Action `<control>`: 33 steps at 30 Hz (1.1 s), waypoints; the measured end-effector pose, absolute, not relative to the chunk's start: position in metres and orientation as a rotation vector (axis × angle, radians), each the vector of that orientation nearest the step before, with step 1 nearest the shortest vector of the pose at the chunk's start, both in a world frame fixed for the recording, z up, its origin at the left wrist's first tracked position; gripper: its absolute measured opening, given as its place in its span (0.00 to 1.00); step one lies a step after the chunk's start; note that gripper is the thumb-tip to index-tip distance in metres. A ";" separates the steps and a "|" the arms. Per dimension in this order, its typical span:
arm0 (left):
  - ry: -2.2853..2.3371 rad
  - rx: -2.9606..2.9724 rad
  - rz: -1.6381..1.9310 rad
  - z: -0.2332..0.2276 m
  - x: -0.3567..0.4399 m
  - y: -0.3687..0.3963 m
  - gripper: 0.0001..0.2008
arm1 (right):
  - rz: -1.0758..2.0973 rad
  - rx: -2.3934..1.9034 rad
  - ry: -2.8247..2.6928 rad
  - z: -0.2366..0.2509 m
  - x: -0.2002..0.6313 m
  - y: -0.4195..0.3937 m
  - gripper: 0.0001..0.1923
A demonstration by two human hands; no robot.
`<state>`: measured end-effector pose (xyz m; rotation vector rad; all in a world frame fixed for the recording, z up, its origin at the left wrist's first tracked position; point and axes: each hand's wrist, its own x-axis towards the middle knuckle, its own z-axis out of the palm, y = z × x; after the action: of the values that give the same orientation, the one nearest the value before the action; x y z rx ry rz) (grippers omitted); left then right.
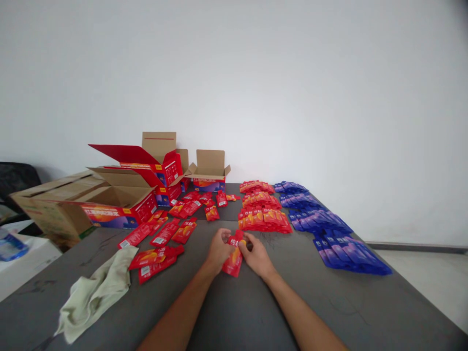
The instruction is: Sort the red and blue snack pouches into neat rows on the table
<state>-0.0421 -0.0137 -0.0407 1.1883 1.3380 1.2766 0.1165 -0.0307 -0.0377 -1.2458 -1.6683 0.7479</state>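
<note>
Two bare hands meet over the middle of a dark grey bench (256, 312). The left hand (218, 251) and the right hand (257, 254) both pinch the upper end of one red sachet (234, 258), fingers closed on it from either side. The sachet's long axis runs away from the person, its top end pointing toward the far wall and leaning slightly right, its lower end hanging down toward the bench between the two wrists.

Just beyond the right hand lie neat overlapping rows of red sachets (261, 209), stacked in several bands. Farther right of that hand, blue sachets (329, 231) lie in a long overlapping line that runs from the far edge back toward the person.

Left of the left hand, loose red sachets (161, 246) are scattered in no order, some overlapping. Nearer the person on that side lies a crumpled pale green cloth (97, 290). Beyond the scatter stand open red cartons (127, 204) with brown inner flaps, and a plain brown cardboard box (54, 204) at the far left. The bench right under the hands is bare, so nothing lies between them and the sachet rows.
</note>
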 end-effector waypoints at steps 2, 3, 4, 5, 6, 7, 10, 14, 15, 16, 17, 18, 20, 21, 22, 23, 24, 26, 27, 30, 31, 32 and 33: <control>1.240 1.134 1.268 -0.034 -0.039 -0.019 0.24 | 0.924 -1.171 -1.589 -0.034 0.117 -0.032 0.21; 1.190 1.123 1.256 -0.031 -0.038 -0.021 0.22 | 0.991 -1.141 -1.559 -0.031 0.117 -0.033 0.21; 1.136 1.121 1.237 -0.029 -0.037 -0.023 0.19 | 1.044 -1.119 -1.527 -0.029 0.117 -0.034 0.22; 1.082 1.127 1.209 -0.027 -0.037 -0.025 0.16 | 1.088 -1.102 -1.493 -0.028 0.117 -0.036 0.22; 1.036 1.139 1.179 -0.025 -0.037 -0.026 0.14 | 1.125 -1.086 -1.461 -0.027 0.117 -0.037 0.23; 1.008 1.155 1.154 -0.024 -0.037 -0.027 0.13 | 1.156 -1.071 -1.433 -0.026 0.117 -0.038 0.23; 1.048 1.236 1.148 -0.024 -0.036 -0.028 0.13 | 1.207 -1.059 -1.388 -0.027 0.116 -0.039 0.22; 1.187 1.292 1.185 -0.027 -0.034 -0.027 0.12 | 1.211 -1.086 -1.336 -0.029 0.113 -0.038 0.20; 1.212 1.293 1.185 -0.028 -0.033 -0.027 0.11 | 1.225 -1.085 -1.322 -0.029 0.112 -0.038 0.20; 1.233 1.290 1.181 -0.028 -0.033 -0.027 0.11 | 1.243 -1.082 -1.311 -0.028 0.111 -0.039 0.20; 1.246 1.288 1.179 -0.028 -0.034 -0.027 0.10 | 1.260 -1.079 -1.307 -0.028 0.111 -0.040 0.19; 1.254 1.288 1.179 -0.028 -0.034 -0.027 0.10 | 1.267 -1.078 -1.309 -0.027 0.111 -0.040 0.19; 1.249 1.286 1.176 -0.027 -0.035 -0.027 0.10 | 1.250 -1.088 -1.335 -0.026 0.110 -0.042 0.20; 1.239 1.282 1.173 -0.027 -0.036 -0.027 0.10 | 1.230 -1.100 -1.354 -0.025 0.110 -0.042 0.21; 1.229 1.278 1.170 -0.027 -0.036 -0.027 0.10 | 1.208 -1.116 -1.373 -0.025 0.110 -0.042 0.22; 1.221 1.274 1.166 -0.028 -0.036 -0.027 0.10 | 1.187 -1.131 -1.393 -0.025 0.110 -0.042 0.23; 1.215 1.273 1.163 -0.029 -0.035 -0.027 0.11 | 1.169 -1.146 -1.410 -0.025 0.110 -0.042 0.24; 1.213 1.298 1.170 -0.032 -0.033 -0.026 0.13 | 1.136 -1.166 -1.430 -0.026 0.111 -0.041 0.24; 1.217 1.322 1.182 -0.033 -0.032 -0.026 0.14 | 1.120 -1.167 -1.434 -0.026 0.111 -0.041 0.24; 1.242 1.407 1.222 -0.035 -0.028 -0.026 0.16 | 1.091 -1.159 -1.422 -0.025 0.111 -0.040 0.24; 1.250 1.429 1.237 -0.035 -0.028 -0.026 0.16 | 1.090 -1.158 -1.414 -0.024 0.111 -0.040 0.24; 1.258 1.445 1.253 -0.035 -0.028 -0.026 0.16 | 1.100 -1.160 -1.407 -0.023 0.111 -0.041 0.24; 1.265 1.456 1.273 -0.034 -0.028 -0.025 0.16 | 1.120 -1.163 -1.402 -0.023 0.111 -0.041 0.24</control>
<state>-0.0279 -0.0250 -0.0338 1.4557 1.2646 1.2729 0.1109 -0.0414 -0.0226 -1.1628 -1.4016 1.1201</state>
